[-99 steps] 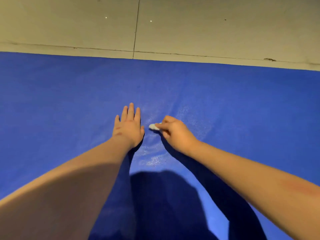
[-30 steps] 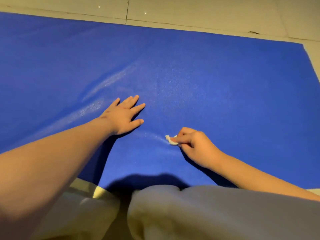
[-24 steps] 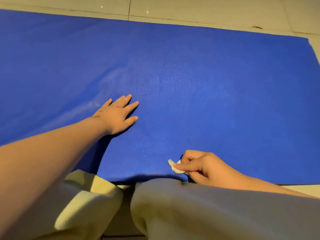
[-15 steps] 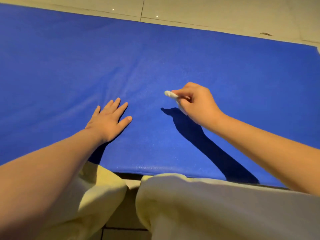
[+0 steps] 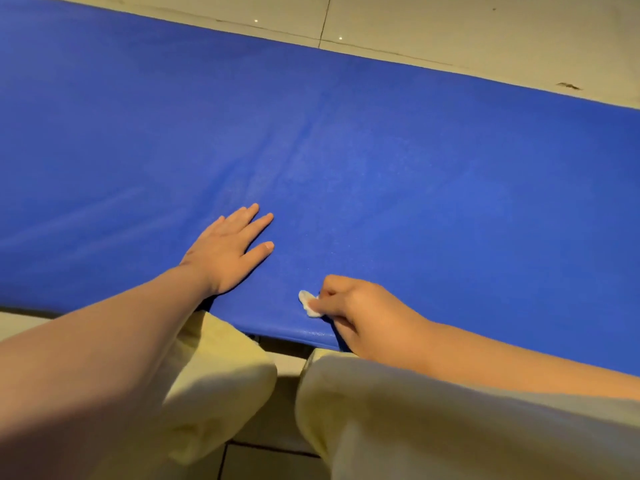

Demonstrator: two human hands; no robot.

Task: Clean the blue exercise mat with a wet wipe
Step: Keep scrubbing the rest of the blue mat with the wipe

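The blue exercise mat (image 5: 398,161) lies flat on the floor and fills most of the view. My left hand (image 5: 230,249) rests on it palm down with straight fingers, near the mat's front edge. To its right, my right hand (image 5: 360,313) pinches a small crumpled white wet wipe (image 5: 308,303) between thumb and fingers and holds it against the mat, close to the front edge. Most of the wipe is hidden inside the fingers.
Pale floor tiles (image 5: 450,29) run beyond the mat's far edge. My knees in light trousers (image 5: 381,417) sit on the tiled floor just in front of the mat's front edge (image 5: 298,332).
My right hand has come back down from mid-mat to the front edge with the wipe. My left hand stays flat in about the same spot.
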